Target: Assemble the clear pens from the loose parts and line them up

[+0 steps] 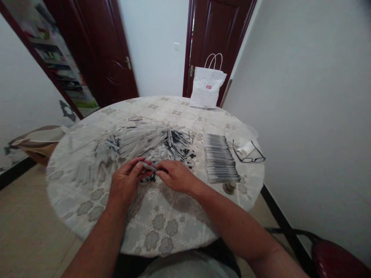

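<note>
Between my two hands, above the near middle of the table, is a pen (148,166) with a translucent barrel. My left hand (129,175) is closed on its left part, thumb and fingers pinching it. The fingers of my right hand (175,174) pinch its right end, where a small dark part is mostly hidden. Behind my hands lies a loose pile of translucent pen barrels (139,141), with dark thin pen parts (174,139) on its right side. Small black caps (187,153) are scattered beside them. To the right, several assembled pens (220,158) lie in a neat row.
The round table has a patterned cloth (165,227). Black-framed glasses (249,159) and a white roll (245,148) lie at the right. A small round metallic object (229,187) sits below the pen row. A white paper bag (207,88) stands at the back; a red chair (336,258) is lower right.
</note>
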Motion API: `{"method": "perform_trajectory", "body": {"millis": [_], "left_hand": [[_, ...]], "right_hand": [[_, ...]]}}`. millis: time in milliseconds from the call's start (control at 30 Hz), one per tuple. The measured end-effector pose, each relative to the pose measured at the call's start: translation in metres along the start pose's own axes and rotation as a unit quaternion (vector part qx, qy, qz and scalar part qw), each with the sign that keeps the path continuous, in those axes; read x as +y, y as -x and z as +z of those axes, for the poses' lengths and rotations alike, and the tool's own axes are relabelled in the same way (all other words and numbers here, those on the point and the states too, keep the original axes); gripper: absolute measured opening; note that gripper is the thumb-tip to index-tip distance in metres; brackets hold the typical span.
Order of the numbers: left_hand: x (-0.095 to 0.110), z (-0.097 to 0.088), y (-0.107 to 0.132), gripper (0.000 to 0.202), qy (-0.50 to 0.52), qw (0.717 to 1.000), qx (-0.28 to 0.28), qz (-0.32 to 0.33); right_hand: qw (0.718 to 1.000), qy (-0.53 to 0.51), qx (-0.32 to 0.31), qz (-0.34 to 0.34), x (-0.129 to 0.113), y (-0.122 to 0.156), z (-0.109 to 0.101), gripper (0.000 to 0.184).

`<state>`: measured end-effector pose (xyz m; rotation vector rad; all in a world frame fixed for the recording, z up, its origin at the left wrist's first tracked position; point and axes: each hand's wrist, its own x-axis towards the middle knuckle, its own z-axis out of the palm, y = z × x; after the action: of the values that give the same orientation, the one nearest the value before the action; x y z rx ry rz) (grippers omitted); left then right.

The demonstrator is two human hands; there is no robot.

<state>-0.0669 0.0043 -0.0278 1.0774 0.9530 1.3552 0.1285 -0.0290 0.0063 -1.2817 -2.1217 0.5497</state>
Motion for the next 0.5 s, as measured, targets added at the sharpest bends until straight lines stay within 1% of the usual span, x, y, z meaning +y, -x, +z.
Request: {"method": "perform_trajectory", "body": {"millis": [67,133,200,233,300,333,367,433,500], "left_hand": [[0.001,0.000,0.002,0.036,-0.024,1.000,-0.010,0.010],[0.002,-0.001,0.003,0.035,-0.031,0.999,0.003,0.017],[0.002,-0.004,0.001,0.034,-0.047,0.998,0.044,0.021],[0.002,-0.005,0.000,0.034,-0.066,0.995,0.070,0.023],[0.002,-0.009,-0.003,0.033,-0.132,0.984,0.115,0.029],[0.001,-0.011,-0.004,0.032,-0.180,0.975,0.128,0.035],[0.001,-0.013,-0.004,0.031,-0.235,0.962,0.134,0.043],[0.001,-0.017,-0.005,0.029,-0.347,0.926,0.134,0.066],[0.000,-0.020,-0.005,0.026,-0.424,0.891,0.132,0.095]], "right_hand": [[0.996,0.085,-0.025,-0.003,-0.007,0.003,-0.014,0.014],[0.987,0.149,-0.057,-0.001,-0.010,0.011,-0.034,0.012],[0.979,0.189,-0.072,0.004,-0.007,0.023,-0.059,0.012],[0.977,0.200,-0.068,0.011,-0.002,0.031,-0.072,0.012],[0.975,0.213,-0.049,0.027,0.014,0.050,-0.100,0.013],[0.972,0.227,-0.033,0.050,0.025,0.060,-0.112,0.014],[0.966,0.246,-0.025,0.077,0.038,0.070,-0.123,0.015],[0.948,0.289,-0.028,0.131,0.064,0.088,-0.139,0.017],[0.925,0.327,-0.042,0.186,0.086,0.103,-0.147,0.018]]}}
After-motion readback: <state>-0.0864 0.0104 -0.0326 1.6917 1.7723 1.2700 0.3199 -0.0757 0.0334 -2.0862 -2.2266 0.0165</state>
